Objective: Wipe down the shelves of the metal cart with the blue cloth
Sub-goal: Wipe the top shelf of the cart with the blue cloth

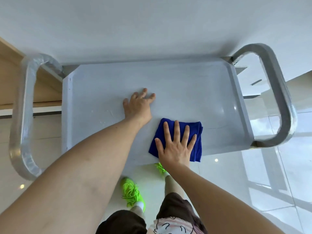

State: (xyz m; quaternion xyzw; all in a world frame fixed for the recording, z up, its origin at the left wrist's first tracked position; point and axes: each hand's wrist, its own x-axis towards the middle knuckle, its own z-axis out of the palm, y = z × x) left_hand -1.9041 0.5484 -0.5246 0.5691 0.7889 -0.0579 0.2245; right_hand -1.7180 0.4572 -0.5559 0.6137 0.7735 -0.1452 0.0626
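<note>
The metal cart's top shelf (101, 85) is a pale grey tray with a raised rim, seen from above. A folded blue cloth (197, 146) lies on it near the front edge, right of centre. My right hand (175, 146) presses flat on the cloth, fingers spread and pointing away from me. My left hand (138, 107) rests palm down on the bare shelf near its middle, fingers apart, holding nothing, a short way up and left of the cloth.
Curved metal handles stand at the cart's left end (22, 115) and right end (276, 98). A white wall (152, 27) runs behind the cart. Wooden furniture (10, 68) sits at the left. Below are glossy floor tiles (270, 191) and my green shoes (133, 193).
</note>
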